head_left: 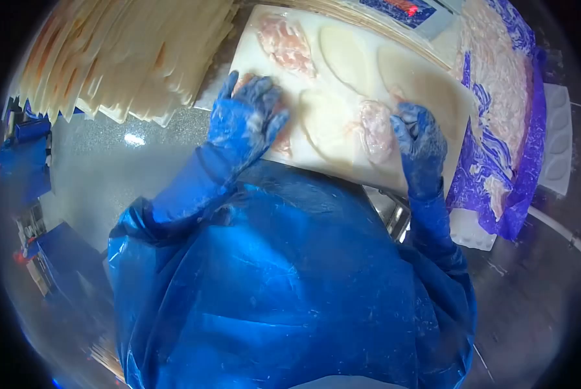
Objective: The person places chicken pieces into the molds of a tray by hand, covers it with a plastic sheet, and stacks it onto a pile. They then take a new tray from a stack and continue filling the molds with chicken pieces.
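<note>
A white board (342, 94) with oval hollows lies in front of me. In its upper left hollow sits a piece of pale pink meat (286, 45). My left hand (248, 113), in a blue glove, lies with spread fingers on another piece of meat (282, 144), which it partly covers. Near the right side of the board, my gloved right hand (420, 133) has its fingers drawn together; a bit of pink meat shows at the fingertips. Just left of it a smaller piece of meat (376, 131) rests in a hollow. Other hollows show bare white.
Stacked pale sheets (128, 52) stand at the upper left. At the right, a heap of pale meat (494, 78) lies on purple film (533, 142), with another hollowed white tray (556, 139) beyond. A device with a red display (410, 11) is at the top.
</note>
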`<state>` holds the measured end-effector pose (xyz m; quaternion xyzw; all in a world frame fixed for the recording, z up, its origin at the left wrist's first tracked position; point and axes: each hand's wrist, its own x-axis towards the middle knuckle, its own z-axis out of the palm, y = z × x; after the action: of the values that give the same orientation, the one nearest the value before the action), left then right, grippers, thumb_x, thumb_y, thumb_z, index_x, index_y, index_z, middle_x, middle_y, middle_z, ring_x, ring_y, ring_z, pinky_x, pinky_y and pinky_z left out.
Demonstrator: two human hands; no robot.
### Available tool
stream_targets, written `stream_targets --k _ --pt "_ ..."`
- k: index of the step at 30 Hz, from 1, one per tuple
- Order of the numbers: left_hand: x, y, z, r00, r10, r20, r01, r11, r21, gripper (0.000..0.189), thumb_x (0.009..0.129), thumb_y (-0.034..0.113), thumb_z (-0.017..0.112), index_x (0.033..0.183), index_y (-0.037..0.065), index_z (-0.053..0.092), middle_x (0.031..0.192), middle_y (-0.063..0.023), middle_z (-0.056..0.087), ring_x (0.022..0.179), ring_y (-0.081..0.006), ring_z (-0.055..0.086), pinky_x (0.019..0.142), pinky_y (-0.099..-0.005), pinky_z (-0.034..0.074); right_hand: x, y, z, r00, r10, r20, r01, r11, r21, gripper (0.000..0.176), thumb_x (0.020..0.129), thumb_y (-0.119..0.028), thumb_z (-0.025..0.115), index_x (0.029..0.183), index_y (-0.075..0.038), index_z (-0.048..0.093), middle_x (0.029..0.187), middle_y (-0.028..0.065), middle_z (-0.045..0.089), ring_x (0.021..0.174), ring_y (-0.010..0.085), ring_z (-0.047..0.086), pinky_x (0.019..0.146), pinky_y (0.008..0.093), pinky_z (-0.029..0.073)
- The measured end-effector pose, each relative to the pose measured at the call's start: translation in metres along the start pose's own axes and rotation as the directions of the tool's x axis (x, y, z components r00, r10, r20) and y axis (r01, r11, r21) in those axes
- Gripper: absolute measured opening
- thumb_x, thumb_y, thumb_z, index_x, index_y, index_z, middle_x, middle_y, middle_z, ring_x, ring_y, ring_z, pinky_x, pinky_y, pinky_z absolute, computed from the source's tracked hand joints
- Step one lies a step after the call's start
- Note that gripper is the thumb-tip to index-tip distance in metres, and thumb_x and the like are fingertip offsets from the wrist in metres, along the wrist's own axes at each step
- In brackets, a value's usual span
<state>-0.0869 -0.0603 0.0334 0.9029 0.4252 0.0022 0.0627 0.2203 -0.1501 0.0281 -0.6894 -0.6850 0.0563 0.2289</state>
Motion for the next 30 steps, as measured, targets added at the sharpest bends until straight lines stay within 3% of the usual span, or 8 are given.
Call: stream_targets --k 5,11,13,15,21,23,27,30 --pt "0.102 0.082 0.026 0.873 0.396 -0.285 -0.48 0.803 -0.353 0.03 0.094 0.03 0.062 0.111 0.007 0.069 0.113 -0.0122 0.067 0.11 -0.0308 0.061 0.095 -0.0423 0.049 -0.012 0.018 0.02 0.985 -0.161 -0.065 0.162 0.986 0.023 0.026 0.084 -0.009 0.075 0.106 -0.004 0.063 0.1 0.01 0.065 0.087 0.0231 0.063 0.082 0.0366 0.052" --pt "0.11 0.086 0.029 0.862 0.442 -0.247 -0.496 0.64 -0.587 0.032 0.088 0.028 0.072 0.109 0.004 0.065 0.102 -0.0132 0.064 0.097 -0.0336 0.06 0.09 -0.04 0.05 -0.019 0.041 0.003 0.994 0.11 0.003 -0.099 0.883 0.46 0.017 0.087 0.0 0.066 0.103 -0.003 0.062 0.094 0.0085 0.063 0.086 0.0195 0.063 0.077 0.0303 0.05" --pt "0.11 0.088 0.021 0.883 0.408 -0.233 -0.456 0.627 -0.632 0.035 0.088 0.029 0.072 0.11 0.003 0.065 0.104 -0.0144 0.064 0.098 -0.0339 0.06 0.09 -0.0406 0.049 -0.011 0.036 -0.005 0.935 0.216 0.281 -0.345 0.375 0.86 0.019 0.093 -0.013 0.063 0.109 -0.002 0.063 0.105 0.0094 0.067 0.093 0.0175 0.065 0.079 0.0298 0.053" --pt "0.108 0.091 0.009 0.921 0.326 -0.213 -0.373 0.582 -0.722 0.041 0.087 0.032 0.073 0.114 0.002 0.065 0.108 -0.0167 0.064 0.099 -0.0346 0.059 0.09 -0.0417 0.049 0.006 0.024 -0.02 0.935 0.232 0.27 -0.348 0.437 0.829 0.018 0.093 -0.013 0.062 0.108 -0.002 0.064 0.1 0.0078 0.068 0.085 0.0147 0.065 0.074 0.0268 0.052" --pt "0.09 0.098 0.022 0.895 0.431 -0.113 -0.446 0.868 -0.217 0.045 0.082 0.032 0.073 0.117 0.004 0.066 0.123 -0.0207 0.062 0.112 -0.0377 0.057 0.095 -0.0473 0.046 -0.003 0.061 -0.066 0.696 0.207 0.688 -0.707 0.364 0.606 0.021 0.091 -0.015 0.067 0.108 -0.004 0.066 0.098 0.0062 0.071 0.075 0.0133 0.066 0.066 0.0254 0.052" --pt "0.088 0.094 0.023 0.91 0.403 -0.096 -0.414 0.874 -0.255 0.045 0.081 0.03 0.074 0.116 0.004 0.066 0.123 -0.0206 0.062 0.112 -0.0387 0.057 0.095 -0.0478 0.047 -0.019 0.063 -0.049 0.964 0.063 0.258 -0.189 0.845 0.5 0.024 0.088 -0.019 0.072 0.108 -0.005 0.068 0.101 0.0073 0.07 0.079 0.0185 0.067 0.071 0.0292 0.053" --pt "0.086 0.079 0.021 0.855 0.463 -0.233 -0.512 0.682 -0.522 0.037 0.087 0.021 0.075 0.116 0.001 0.063 0.116 -0.0198 0.066 0.11 -0.0355 0.062 0.099 -0.043 0.048 0.011 0.02 -0.042 0.978 -0.202 0.056 0.185 0.957 0.226 0.032 0.085 -0.01 0.076 0.114 -0.004 0.065 0.115 0.0076 0.068 0.108 0.0225 0.064 0.089 0.0349 0.051" --pt "0.088 0.071 0.005 0.941 0.339 -0.004 -0.142 0.383 -0.913 0.021 0.095 0.013 0.068 0.111 0.002 0.062 0.111 -0.0071 0.066 0.108 -0.0139 0.059 0.096 -0.0277 0.048 0.011 0.011 -0.011 0.95 -0.253 0.184 0.203 0.946 0.252 0.033 0.081 -0.004 0.074 0.113 -0.005 0.067 0.116 0.012 0.067 0.114 0.0288 0.061 0.099 0.04 0.048"
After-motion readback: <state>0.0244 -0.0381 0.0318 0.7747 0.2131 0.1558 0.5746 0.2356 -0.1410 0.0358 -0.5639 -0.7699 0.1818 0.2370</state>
